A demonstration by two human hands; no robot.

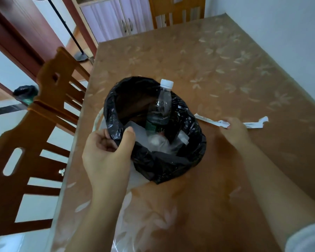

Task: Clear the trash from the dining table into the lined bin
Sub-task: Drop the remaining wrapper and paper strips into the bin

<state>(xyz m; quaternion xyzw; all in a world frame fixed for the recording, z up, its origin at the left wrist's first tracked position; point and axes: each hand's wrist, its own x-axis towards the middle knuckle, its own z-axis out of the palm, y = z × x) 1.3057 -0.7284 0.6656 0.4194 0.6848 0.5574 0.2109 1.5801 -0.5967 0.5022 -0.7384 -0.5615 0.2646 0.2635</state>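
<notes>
A small bin with a black plastic liner [180, 160] stands on the brown flowered dining table [216, 57], near its left edge. Inside it a clear plastic bottle [162, 104] with a white cap stands upright among crumpled white and clear wrappers [160, 140]. My left hand [107, 151] pinches the liner's near left rim, thumb inside. To the right of the bin a long white paper wrapper [253, 124] lies flat on the table. My right hand [235, 131] rests on its middle, fingers closing around it.
A wooden chair [40, 124] stands tight against the table's left side, and another chair [175, 11] at the far end. A white wall runs along the table's right edge. A fan stand [80, 55] and a second black-lined bin [25, 93] are on the floor at left.
</notes>
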